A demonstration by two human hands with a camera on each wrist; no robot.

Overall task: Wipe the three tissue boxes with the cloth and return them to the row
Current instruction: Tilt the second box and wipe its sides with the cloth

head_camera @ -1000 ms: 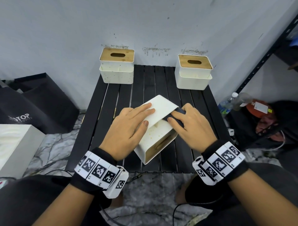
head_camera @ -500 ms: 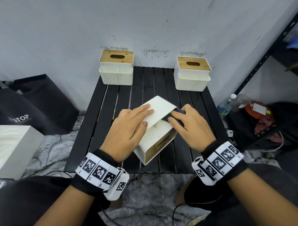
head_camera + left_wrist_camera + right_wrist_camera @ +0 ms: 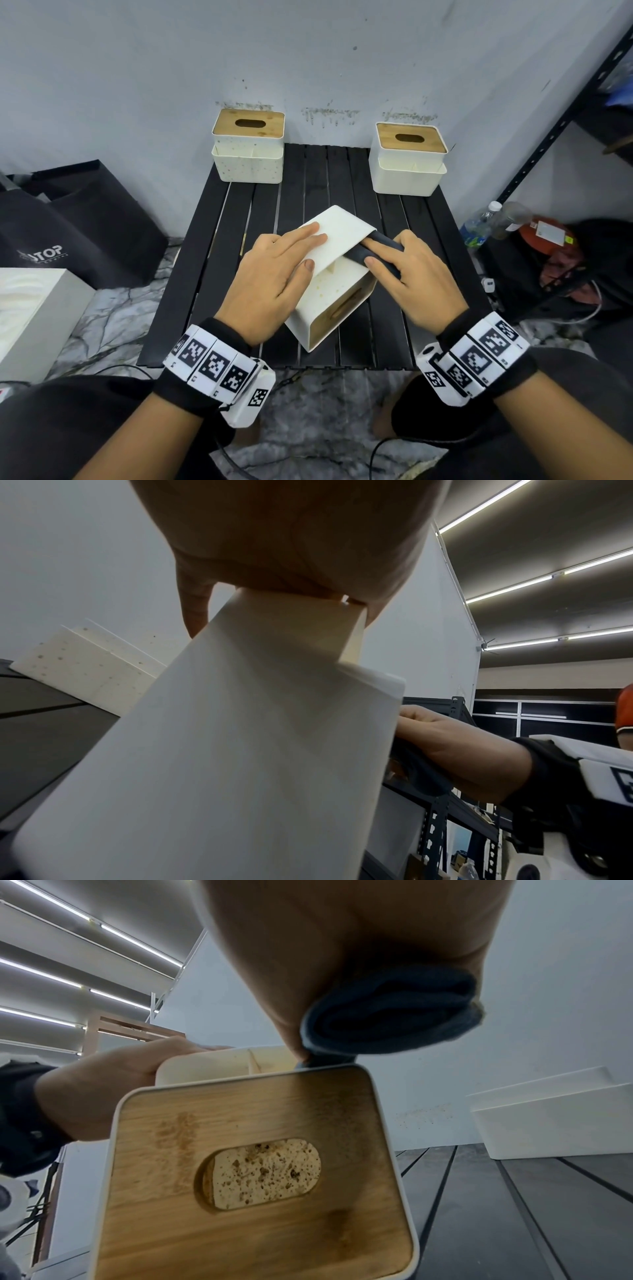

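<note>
One white tissue box [image 3: 329, 287] lies tipped on its side in the middle of the black slatted table [image 3: 308, 178], its wooden lid [image 3: 257, 1177] facing me. My left hand [image 3: 308, 246] rests flat on its upper face with straight fingers. My right hand [image 3: 370, 253] pinches a rolled dark cloth [image 3: 387, 240] between thumb and fingers and presses it against the box's upper right edge. The right wrist view shows the cloth [image 3: 394, 1012] bunched under the palm. Two other white boxes with wooden lids stand upright at the back, one at the left [image 3: 248, 150] and one at the right [image 3: 407, 161].
The table stands against a grey wall. A black bag [image 3: 68, 233] and a white case [image 3: 30, 315] sit on the floor to the left. Plastic bottles [image 3: 479, 222] and a dark metal rack upright [image 3: 561, 113] are to the right.
</note>
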